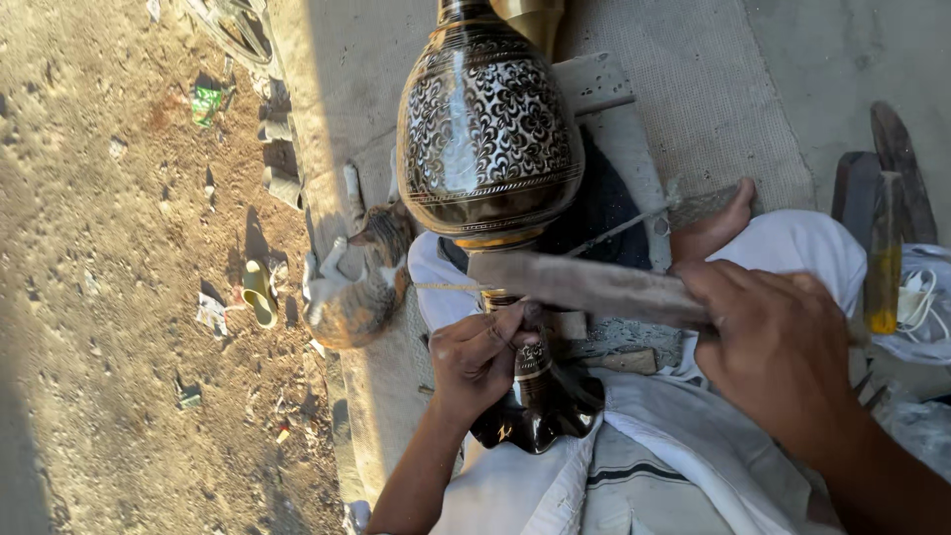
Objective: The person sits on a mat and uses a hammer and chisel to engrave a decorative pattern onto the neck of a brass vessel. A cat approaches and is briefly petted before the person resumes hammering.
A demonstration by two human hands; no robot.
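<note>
A large black and gold engraved metal vase (488, 119) lies across my lap, its belly away from me and its flared foot (540, 411) near my body. My left hand (480, 359) pinches a thin chisel-like tool against the vase's narrow stem. My right hand (778, 347) grips a long wooden mallet (584, 285), held crosswise just above the left hand and blurred by motion. A bare foot (711, 223) rests beyond the mallet, and white clothing (693, 446) covers my legs.
A cat (355, 287) lies curled on the concrete ledge left of the vase. Dirt ground with litter and a yellow sandal (260, 294) spreads to the left. A small bottle of yellow liquid (885, 260) and a white cable (916, 297) stand at the right, on a woven mat (693, 99).
</note>
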